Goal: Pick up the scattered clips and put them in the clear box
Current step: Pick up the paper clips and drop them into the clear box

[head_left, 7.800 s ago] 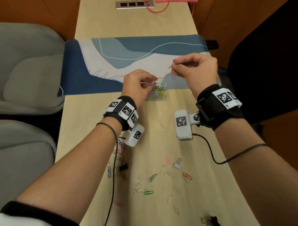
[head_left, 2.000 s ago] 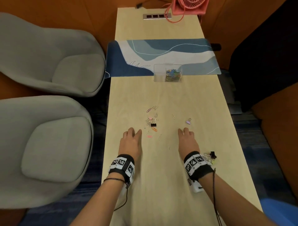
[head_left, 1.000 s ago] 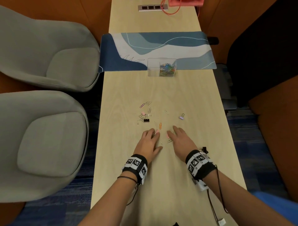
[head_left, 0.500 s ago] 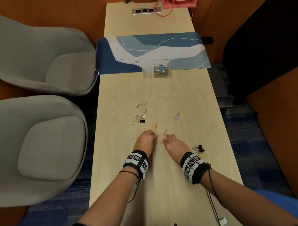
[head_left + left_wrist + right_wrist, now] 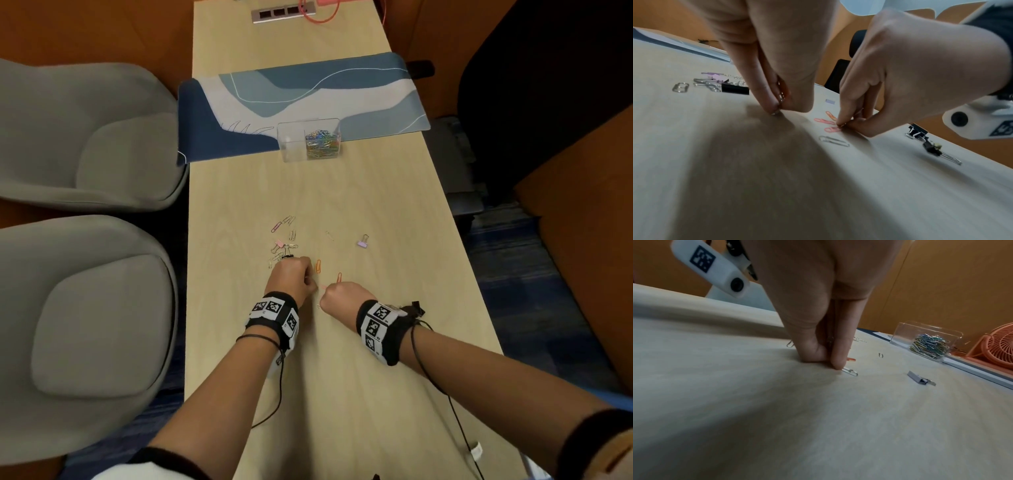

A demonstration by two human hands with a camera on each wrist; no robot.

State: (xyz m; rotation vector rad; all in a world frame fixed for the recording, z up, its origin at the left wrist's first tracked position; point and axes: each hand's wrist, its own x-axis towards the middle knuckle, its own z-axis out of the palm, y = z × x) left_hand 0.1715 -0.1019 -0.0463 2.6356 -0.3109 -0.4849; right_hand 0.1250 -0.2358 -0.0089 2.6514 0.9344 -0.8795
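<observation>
Pale wood table [image 5: 342, 394] ran up the middle of the head view, grey padded chairs [image 5: 85, 308] at left frame, blue-and-white patterned mat [image 5: 308, 92] across the upper part.

Clear plastic box [image 5: 310, 138] sat at the near edge of the mat, upper centre of frame, with a heap of multicoloured paper clips [image 5: 322, 144] already piled in its right half. Judged from that, a fair share of the job was done.

Left to collect, as far as visible: a loose cluster of silver and pink paper clips with a black binder clip [image 5: 282, 245] mid-frame, two orange paper clips [image 5: 318, 266] just beyond the knuckles, a lilac binder clip [image 5: 362, 242] off to the right, a silver paper clip [image 5: 834, 141] near the right hand, and a couple of black binder clips [image 5: 929, 142] by the right wrist. All well apart from the box.

Left hand [image 5: 291, 279] was fingertips-down on the table, thumb and forefinger pinched on what looked like a small silver clip [image 5: 780, 97], already holding one or two. Right hand [image 5: 342, 298] likewise, pinching at a pink paper clip [image 5: 831, 129] lying on the table; whether it was off the surface I couldn't tell.

Estimate: mid-task, both hands in a pick step, carry to the box not yet done.
</observation>
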